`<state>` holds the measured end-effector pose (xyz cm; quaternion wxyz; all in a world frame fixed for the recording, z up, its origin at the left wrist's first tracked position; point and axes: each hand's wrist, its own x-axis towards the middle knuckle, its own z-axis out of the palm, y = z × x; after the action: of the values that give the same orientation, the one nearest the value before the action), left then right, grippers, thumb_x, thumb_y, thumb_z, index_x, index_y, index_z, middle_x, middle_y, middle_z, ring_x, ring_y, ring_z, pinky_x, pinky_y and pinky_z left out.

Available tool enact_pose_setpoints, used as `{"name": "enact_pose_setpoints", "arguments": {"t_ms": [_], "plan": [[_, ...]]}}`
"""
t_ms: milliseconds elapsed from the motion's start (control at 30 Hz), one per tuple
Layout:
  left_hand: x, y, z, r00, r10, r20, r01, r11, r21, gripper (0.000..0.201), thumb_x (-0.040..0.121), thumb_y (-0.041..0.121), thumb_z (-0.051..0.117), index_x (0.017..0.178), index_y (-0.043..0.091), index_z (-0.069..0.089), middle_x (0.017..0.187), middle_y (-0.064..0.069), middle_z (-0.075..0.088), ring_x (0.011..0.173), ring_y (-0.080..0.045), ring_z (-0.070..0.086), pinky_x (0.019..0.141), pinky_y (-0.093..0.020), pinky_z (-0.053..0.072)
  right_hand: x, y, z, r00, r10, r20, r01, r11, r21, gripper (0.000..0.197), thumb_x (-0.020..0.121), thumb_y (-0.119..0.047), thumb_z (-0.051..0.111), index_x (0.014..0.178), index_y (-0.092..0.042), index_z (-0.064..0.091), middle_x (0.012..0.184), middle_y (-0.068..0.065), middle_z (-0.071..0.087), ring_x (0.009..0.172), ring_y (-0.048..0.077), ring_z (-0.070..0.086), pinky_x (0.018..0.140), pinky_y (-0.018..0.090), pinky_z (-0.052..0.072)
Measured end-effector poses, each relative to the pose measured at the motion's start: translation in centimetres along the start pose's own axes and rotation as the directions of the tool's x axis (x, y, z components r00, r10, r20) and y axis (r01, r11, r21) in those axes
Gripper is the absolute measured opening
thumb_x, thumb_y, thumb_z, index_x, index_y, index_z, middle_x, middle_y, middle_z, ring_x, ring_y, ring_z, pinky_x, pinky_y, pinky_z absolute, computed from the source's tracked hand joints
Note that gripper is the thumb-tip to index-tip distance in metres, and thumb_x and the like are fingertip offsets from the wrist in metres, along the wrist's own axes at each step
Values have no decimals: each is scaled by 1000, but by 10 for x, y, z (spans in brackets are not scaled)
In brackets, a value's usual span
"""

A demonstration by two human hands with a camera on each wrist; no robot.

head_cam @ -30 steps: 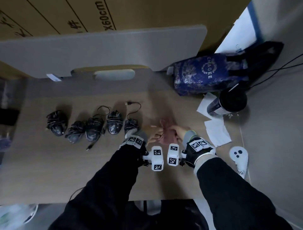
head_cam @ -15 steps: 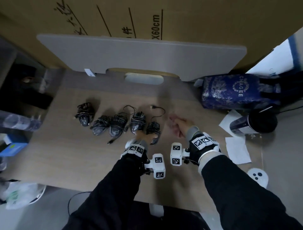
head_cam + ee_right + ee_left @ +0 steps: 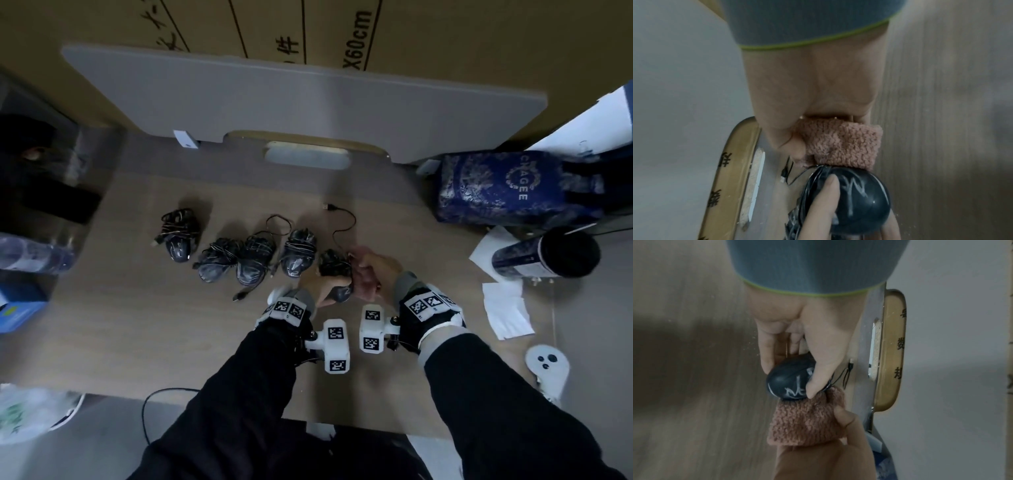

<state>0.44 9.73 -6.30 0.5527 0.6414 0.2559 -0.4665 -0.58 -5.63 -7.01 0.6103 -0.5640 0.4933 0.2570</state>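
My left hand [image 3: 320, 289] [image 3: 795, 353] grips a black computer mouse [image 3: 337, 277] [image 3: 790, 381] [image 3: 859, 198] with its cable wound round it, lifted just off the wooden table [image 3: 137, 325]. My right hand [image 3: 368, 274] [image 3: 813, 100] pinches a folded pink knitted cloth [image 3: 805, 420] [image 3: 842, 146] and holds it against the mouse's shell. The mouse's loose cable end [image 3: 342, 222] trails toward the back of the table.
Several more black mice [image 3: 253, 260] with wound cables lie in a row left of my hands. A grey board [image 3: 291, 102] leans at the back. A blue patterned bag [image 3: 503, 188], a dark tumbler [image 3: 544, 257], paper tissues [image 3: 507, 308] and a white controller [image 3: 548, 370] sit at the right.
The left hand has picked up the rightmost mouse. The right hand has brought the pink cloth leftward onto it. The head view shifted left.
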Motion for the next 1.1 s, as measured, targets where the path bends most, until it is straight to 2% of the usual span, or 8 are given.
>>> {"name": "enact_pose_setpoints", "arguments": {"t_ms": [100,233,333,433,600,833,967,1100], "plan": [[-26,6,1,1000,8,26,-7,998,-64,56,76,10,86,127,16,63,121,-8,70,109,-25,68,76,-32,61,-30,0,-12,985,-108,137,104,994,41,43,74,-23,83,111,-5,68,95,16,74,88,29,71,87,40,56],[-71,3,13,993,86,80,-78,992,-103,41,81,7,80,118,14,63,103,-9,75,92,-23,72,75,-33,61,-73,6,-34,919,-267,291,246,963,107,26,86,-13,73,111,-10,68,94,13,74,83,25,72,74,34,61],[-102,-4,23,983,155,102,-146,985,-91,48,83,10,80,125,17,58,111,-13,74,103,-30,72,92,-43,58,-94,17,-48,894,-325,307,317,945,76,66,65,-38,88,119,-8,65,107,14,73,100,28,71,94,45,55],[-123,-9,30,978,162,135,-155,986,-58,30,89,12,74,114,16,60,108,-13,73,103,-27,69,97,-40,56,-103,30,-57,903,-292,316,244,952,184,93,46,-38,97,126,-8,60,116,18,70,107,35,68,96,56,51],[-152,-13,36,971,166,170,-176,983,49,13,91,10,70,99,15,61,98,-10,71,93,-22,67,97,-38,53,-129,38,-72,899,-309,311,262,947,184,59,68,-25,89,117,-7,62,110,21,71,99,38,70,87,60,54],[-162,2,30,949,210,234,-238,966,100,46,84,5,77,122,21,57,109,-10,75,92,-23,74,76,-34,61,-116,34,-76,909,-390,147,351,907,233,70,47,-43,92,105,-13,69,103,15,74,96,34,71,89,59,54],[-163,11,17,947,226,228,-251,964,85,54,84,5,77,129,23,54,109,-5,75,94,-20,74,73,-29,59,-120,22,-80,891,-450,-66,455,885,104,26,71,-36,85,84,-23,67,95,9,74,87,25,70,86,45,58],[-164,24,12,949,208,238,-248,956,153,24,88,7,73,110,16,67,108,-6,74,97,-19,70,80,-28,56,-122,8,-84,893,-439,-100,450,879,158,20,79,-32,80,89,-21,67,95,9,73,85,24,70,84,42,57]]}}
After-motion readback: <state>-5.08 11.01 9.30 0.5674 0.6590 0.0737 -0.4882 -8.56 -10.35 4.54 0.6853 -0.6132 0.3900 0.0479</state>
